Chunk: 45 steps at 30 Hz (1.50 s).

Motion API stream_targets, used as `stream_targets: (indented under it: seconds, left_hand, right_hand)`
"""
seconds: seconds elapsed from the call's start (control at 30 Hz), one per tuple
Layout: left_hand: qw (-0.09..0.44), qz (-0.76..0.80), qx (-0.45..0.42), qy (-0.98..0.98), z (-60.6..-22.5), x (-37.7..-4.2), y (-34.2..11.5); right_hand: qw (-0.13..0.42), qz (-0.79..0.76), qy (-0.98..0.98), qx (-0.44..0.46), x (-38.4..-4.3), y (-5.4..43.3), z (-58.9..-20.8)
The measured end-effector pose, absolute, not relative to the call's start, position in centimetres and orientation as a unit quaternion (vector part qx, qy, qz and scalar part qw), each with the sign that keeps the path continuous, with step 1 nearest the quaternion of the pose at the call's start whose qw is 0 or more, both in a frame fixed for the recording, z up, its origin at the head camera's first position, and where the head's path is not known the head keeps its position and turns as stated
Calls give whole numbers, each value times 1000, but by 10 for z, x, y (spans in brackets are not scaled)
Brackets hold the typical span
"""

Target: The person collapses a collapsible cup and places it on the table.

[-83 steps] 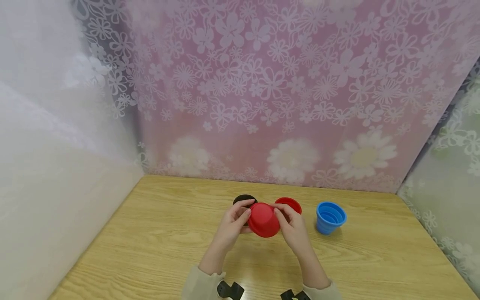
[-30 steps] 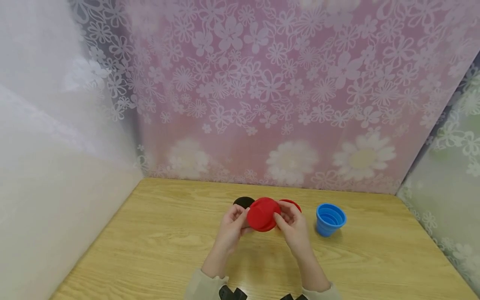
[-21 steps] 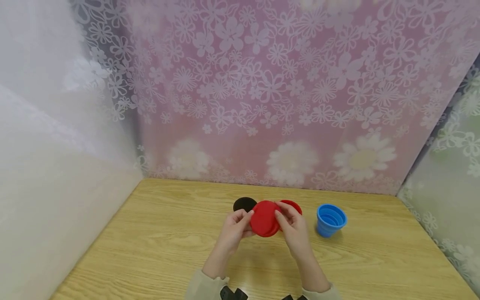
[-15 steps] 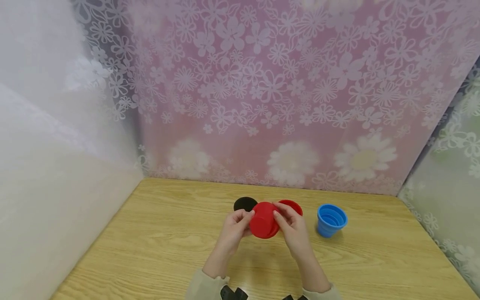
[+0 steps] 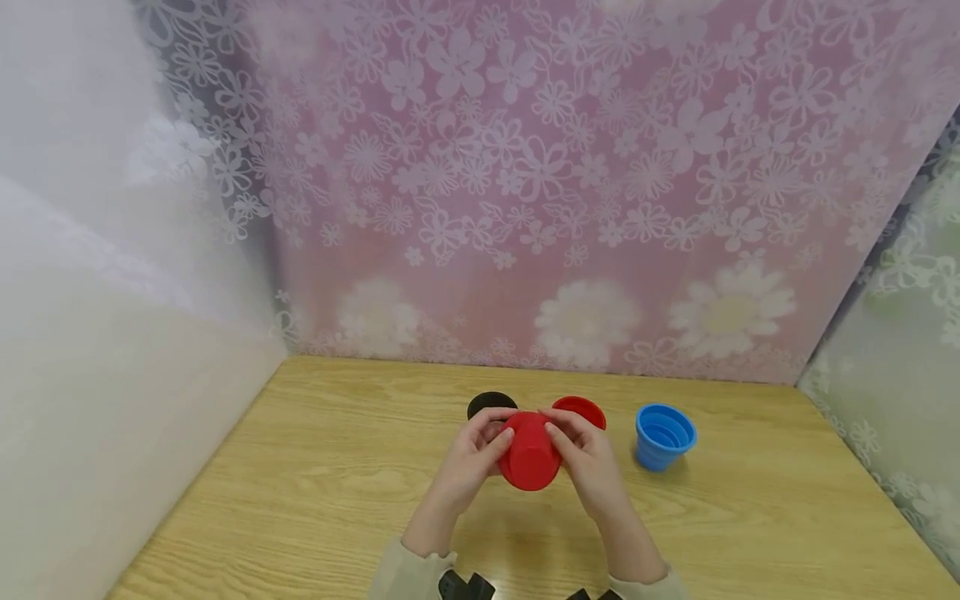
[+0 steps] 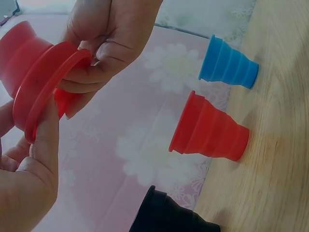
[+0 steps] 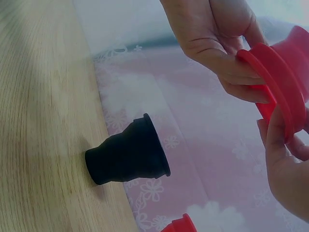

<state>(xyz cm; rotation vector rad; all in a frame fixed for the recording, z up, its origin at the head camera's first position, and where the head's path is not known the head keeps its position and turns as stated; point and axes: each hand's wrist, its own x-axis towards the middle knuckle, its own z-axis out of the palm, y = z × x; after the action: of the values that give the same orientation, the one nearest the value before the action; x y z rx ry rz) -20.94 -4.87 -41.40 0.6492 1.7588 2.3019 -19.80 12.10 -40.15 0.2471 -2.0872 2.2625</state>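
Note:
Both hands hold a red collapsible cup [image 5: 530, 454] above the table, its base facing the head camera. My left hand [image 5: 465, 467] pinches its left side, thumb on the outside. The right hand [image 5: 592, 471] grips the opposite side in the same way. In the left wrist view, the cup's narrow end [image 6: 19, 46] stands out from a wide folded rim ring [image 6: 46, 87]. Behind the hands stand a black collapsible cup [image 7: 128, 154] and a second red collapsible cup [image 6: 210, 128], both upright and extended. The hands partly cover these two in the head view.
An extended blue collapsible cup [image 5: 663, 437] stands on the wooden table [image 5: 322, 492], right of the hands. A pink flowered curtain [image 5: 480, 208] hangs along the table's back edge. Pale sheets [image 5: 135, 333] close off the left and right sides.
The held red cup looked nearly flat about a second ago; its base now juts out toward the head camera. Both hands have kept their hold and lowered slightly. The standing cups stay put.

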Motion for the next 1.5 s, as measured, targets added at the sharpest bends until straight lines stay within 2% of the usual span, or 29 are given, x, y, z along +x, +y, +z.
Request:
stream_targets:
  seconds: [0.77, 1.0, 1.27, 1.5]
  left_hand:
    - [86, 761, 202, 610, -419, -211, -49]
    - [89, 747, 197, 629, -417, -209, -50]
    - [53, 704, 203, 678, -392, -195, -50]
    - [32, 678, 215, 702, -393, -196, -49]
  right_hand:
    - [-10, 713, -689, 132, -198, 119, -404]
    - [1, 706, -693, 145, -197, 119, -404]
    - [23, 694, -709, 122, -196, 117, -403]
    - [41, 662, -741, 102, -196, 113, -403]
